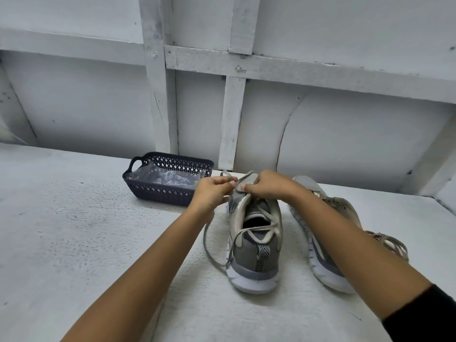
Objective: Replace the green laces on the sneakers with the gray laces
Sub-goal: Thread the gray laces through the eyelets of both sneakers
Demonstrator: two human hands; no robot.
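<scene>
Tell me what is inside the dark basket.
Inside the dark basket lies crumpled clear plastic. Anything beneath the plastic is covered, and the left hand hides the basket's near right corner.

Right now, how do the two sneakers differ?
The upright sneaker stands on its sole, heel toward the camera; the tipped sneaker lies on its side. The left hand pinches its lace, the right hand its tongue; neither holds the tipped sneaker. Both are gray with white soles.
</scene>
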